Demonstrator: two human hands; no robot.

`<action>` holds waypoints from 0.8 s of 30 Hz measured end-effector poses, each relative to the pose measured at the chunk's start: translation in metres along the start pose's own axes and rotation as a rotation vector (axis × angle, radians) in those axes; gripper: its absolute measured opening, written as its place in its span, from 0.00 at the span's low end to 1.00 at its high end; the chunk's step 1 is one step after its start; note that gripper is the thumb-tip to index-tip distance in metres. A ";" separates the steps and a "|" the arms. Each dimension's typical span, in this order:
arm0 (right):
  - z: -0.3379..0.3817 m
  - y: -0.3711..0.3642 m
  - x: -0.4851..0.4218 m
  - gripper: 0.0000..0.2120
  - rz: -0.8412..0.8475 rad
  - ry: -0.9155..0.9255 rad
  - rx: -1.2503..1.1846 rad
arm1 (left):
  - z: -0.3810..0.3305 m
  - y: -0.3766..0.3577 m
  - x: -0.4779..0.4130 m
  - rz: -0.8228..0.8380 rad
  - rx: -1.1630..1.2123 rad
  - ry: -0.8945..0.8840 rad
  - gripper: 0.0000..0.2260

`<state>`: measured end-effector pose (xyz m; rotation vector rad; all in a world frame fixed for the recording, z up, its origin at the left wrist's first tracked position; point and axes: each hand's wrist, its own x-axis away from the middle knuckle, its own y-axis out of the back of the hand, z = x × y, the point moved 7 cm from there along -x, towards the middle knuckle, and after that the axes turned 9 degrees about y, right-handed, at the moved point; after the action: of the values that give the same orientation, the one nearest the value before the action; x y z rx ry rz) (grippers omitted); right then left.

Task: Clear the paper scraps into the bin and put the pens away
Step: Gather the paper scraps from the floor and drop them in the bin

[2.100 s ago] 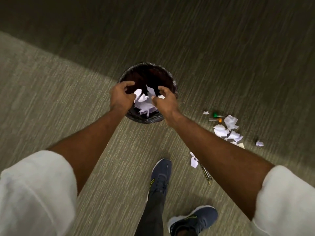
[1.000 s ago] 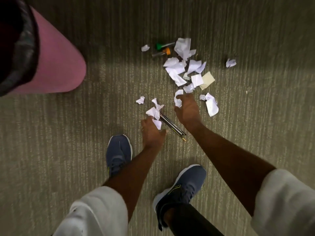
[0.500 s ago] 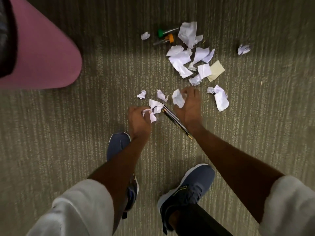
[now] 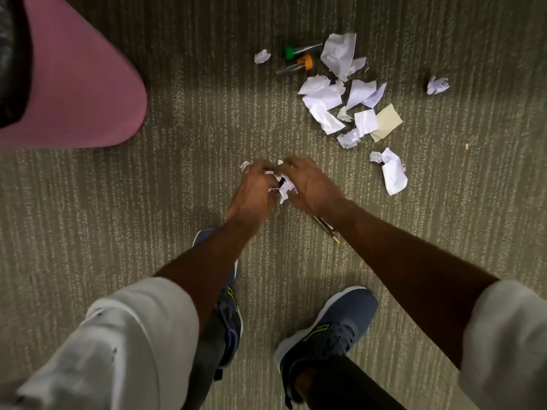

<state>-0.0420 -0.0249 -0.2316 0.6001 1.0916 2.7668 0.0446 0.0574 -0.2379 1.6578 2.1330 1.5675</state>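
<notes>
My left hand [image 4: 253, 189] and my right hand [image 4: 309, 184] meet on the carpet, both closed around a small bunch of white paper scraps [image 4: 284, 187]. Dark pencils [image 4: 325, 229] lie under my right wrist, only their tips showing. Further off, a spread of white scraps [image 4: 340, 96] lies with a beige square [image 4: 386, 122]. A long scrap [image 4: 393, 173] lies to the right of my hands, and single scraps sit at the top [image 4: 262, 56] and far right [image 4: 437, 85]. Two capped pens, one green [image 4: 299, 50] and one orange [image 4: 296, 66], lie beside the pile.
The pink bin [image 4: 74, 93] with its dark liner stands at the upper left, partly out of frame. My two blue shoes [image 4: 328, 324] stand on the olive striped carpet [image 4: 88, 217] below my hands.
My view shifted from above the bin to the floor scraps. My two hands moved together and gathered the loose scraps near the pencils into one bunch.
</notes>
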 end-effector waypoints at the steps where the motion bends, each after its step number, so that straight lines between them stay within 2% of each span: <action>1: -0.001 0.005 0.000 0.21 -0.039 -0.010 -0.028 | 0.000 0.002 0.001 -0.009 0.016 0.000 0.06; 4: -0.009 0.018 0.004 0.16 -0.189 -0.078 -0.098 | 0.005 0.006 0.000 -0.023 0.045 -0.016 0.05; 7: -0.013 0.032 0.011 0.15 -0.330 -0.161 -0.121 | 0.013 0.018 -0.003 -0.021 0.072 -0.002 0.03; 12: -0.009 0.043 0.019 0.16 -0.423 -0.230 -0.111 | 0.024 0.043 0.001 -0.044 0.120 -0.009 0.05; 16: 0.011 0.030 0.007 0.18 -0.222 -0.165 0.005 | 0.050 0.050 0.006 -0.087 0.177 0.094 0.10; 21: 0.038 -0.004 -0.009 0.25 0.039 -0.105 0.199 | 0.066 0.036 0.002 0.012 0.051 0.155 0.31; 24: 0.036 -0.015 -0.013 0.27 0.099 -0.129 0.328 | 0.070 0.036 -0.001 -0.031 0.075 0.161 0.24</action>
<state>-0.0169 0.0054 -0.2220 0.8770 1.5362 2.5994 0.1092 0.1016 -0.2479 1.5602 2.3095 1.6870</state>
